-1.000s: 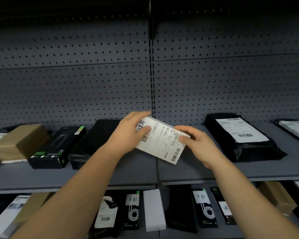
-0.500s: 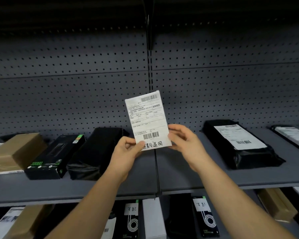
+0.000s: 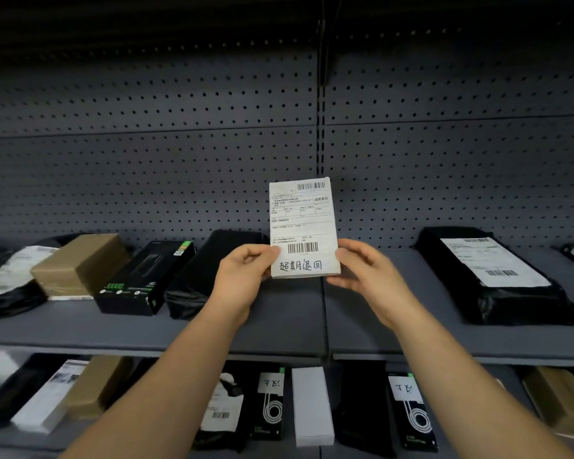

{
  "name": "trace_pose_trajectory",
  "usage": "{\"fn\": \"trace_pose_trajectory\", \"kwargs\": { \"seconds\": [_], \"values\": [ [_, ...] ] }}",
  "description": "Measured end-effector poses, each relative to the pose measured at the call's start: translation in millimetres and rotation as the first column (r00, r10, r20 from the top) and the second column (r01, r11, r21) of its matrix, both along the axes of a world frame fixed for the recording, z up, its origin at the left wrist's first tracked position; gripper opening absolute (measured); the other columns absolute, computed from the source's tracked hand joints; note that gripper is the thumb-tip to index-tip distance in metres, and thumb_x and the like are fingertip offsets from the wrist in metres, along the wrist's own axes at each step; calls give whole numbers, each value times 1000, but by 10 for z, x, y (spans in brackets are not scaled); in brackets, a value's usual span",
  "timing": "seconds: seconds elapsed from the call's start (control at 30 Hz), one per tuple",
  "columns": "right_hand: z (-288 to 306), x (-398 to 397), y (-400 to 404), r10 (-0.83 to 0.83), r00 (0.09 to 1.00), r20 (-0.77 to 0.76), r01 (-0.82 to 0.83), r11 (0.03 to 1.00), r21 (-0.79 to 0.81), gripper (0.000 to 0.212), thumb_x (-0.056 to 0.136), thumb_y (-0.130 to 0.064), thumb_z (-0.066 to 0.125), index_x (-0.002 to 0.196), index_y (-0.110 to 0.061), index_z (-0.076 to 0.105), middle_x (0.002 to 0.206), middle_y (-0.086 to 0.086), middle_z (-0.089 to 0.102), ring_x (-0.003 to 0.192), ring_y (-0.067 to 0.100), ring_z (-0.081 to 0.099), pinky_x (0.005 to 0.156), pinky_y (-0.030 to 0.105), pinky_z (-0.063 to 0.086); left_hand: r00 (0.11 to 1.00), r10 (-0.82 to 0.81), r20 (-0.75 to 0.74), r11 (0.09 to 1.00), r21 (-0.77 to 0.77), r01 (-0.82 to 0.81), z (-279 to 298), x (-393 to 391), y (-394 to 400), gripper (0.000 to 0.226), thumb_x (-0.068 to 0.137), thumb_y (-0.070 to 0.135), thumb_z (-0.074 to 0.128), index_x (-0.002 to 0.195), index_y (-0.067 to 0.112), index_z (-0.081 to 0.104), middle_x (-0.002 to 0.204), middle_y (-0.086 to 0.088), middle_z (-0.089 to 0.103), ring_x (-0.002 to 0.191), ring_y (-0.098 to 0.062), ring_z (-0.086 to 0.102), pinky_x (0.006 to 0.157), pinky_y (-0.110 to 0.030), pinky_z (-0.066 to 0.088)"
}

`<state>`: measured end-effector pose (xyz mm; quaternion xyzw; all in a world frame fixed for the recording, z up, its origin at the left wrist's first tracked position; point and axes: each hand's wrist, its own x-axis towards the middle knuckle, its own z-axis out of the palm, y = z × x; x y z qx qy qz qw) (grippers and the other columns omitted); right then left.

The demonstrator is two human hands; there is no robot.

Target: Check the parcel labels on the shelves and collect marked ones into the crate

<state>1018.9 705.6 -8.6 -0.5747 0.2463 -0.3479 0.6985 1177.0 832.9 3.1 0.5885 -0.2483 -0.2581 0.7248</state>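
Head view: both forearms rise from the bottom edge, at 7 and 5 o'clock, and meet just below centre. The left hand (image 3: 242, 276) pinches the lower left corner of a white labelled parcel (image 3: 304, 226), thumb on the front face beside the lower barcode, its other fingers hidden behind the parcel. The right hand (image 3: 365, 273) holds the lower right edge with curled fingers; its fingertips go behind the parcel, and whether the thumb presses the face cannot be told. The parcel stands upright at the middle of the frame, held off the upper shelf (image 3: 279, 329), label toward the camera, with handwritten characters along its bottom strip.

At 9 o'clock on the shelf lie a brown box (image 3: 80, 263), a black box with green print (image 3: 146, 276) and an unlabelled black bag (image 3: 206, 273), whose right end the left hand covers. At 3 o'clock lies a black bag with a white label (image 3: 491, 276); another parcel beyond it is cut off by the right edge. The small label print is too fine to read.

The lower shelf at 6 o'clock holds more parcels, partly hidden by the forearms and blurred toward the left corner.
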Motion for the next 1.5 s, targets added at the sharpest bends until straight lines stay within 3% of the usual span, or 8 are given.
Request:
{"fn": "trace_pose_trajectory", "kwargs": {
  "seconds": [0.13,0.33,0.57,0.77,1.0,1.17,1.27,1.5],
  "values": [
    [16,-5,71,120,991,-66,-119,993,23,27,93,-22,65,114,-6,67,116,13,70,90,20,67,83,34,57,999,-37,11,999,8,37,51,41,57,6,89,9,69,91,4,68,93,-13,75,90,-23,70,88,-33,55],
    [59,-58,212,43,999,-15,-43,999,10,23,90,-14,67,107,0,69,114,15,71,90,21,66,78,27,56,958,-180,222,984,38,176,115,187,148,21,89,15,68,110,12,67,106,-2,74,102,-17,69,95,-32,51],
    [99,-274,590,-257,965,59,259,966,-24,18,90,-10,65,103,0,71,102,13,74,82,19,65,73,26,56,636,-295,713,950,151,272,63,250,214,40,86,29,71,123,36,56,122,26,52,113,6,53,94,-5,38],
    [34,-793,1166,-546,837,37,548,835,-55,17,92,-17,63,101,-6,72,103,10,75,84,19,68,78,29,56,436,-435,788,856,212,472,46,-39,182,54,86,45,67,136,31,51,138,21,44,125,5,40,103,-10,27],
    [61,-1946,2120,-859,511,-31,851,511,-123,15,93,-18,62,96,-8,73,96,7,76,84,17,68,75,24,56,233,-579,782,585,199,786,-70,-1299,204,55,87,42,66,137,23,51,140,14,46,128,1,41,109,-21,33],
    [101,-2860,2846,-967,252,-36,958,255,-131,14,93,-16,62,90,-11,74,89,4,75,83,18,64,82,29,53,75,-597,799,356,181,917,-13,-2456,364,50,89,38,66,134,23,52,134,16,47,121,4,42,100,-6,30],
    [64,-3404,3251,-993,110,-29,985,113,-128,14,93,-15,61,91,-9,74,91,8,72,86,22,60,82,28,52,-2,-583,813,249,182,951,-12,-3185,464,55,88,45,64,136,22,52,138,9,49,126,-7,45,106,-24,37],
    [-32,-4577,3697,-997,-79,-8,993,-78,-93,14,94,-13,60,94,-8,73,94,8,76,87,21,67,79,27,56,-119,-558,821,82,198,977,-59,-4610,585,49,90,40,65,135,23,52,129,21,45,116,10,40,102,-13,32]
  ]
}}
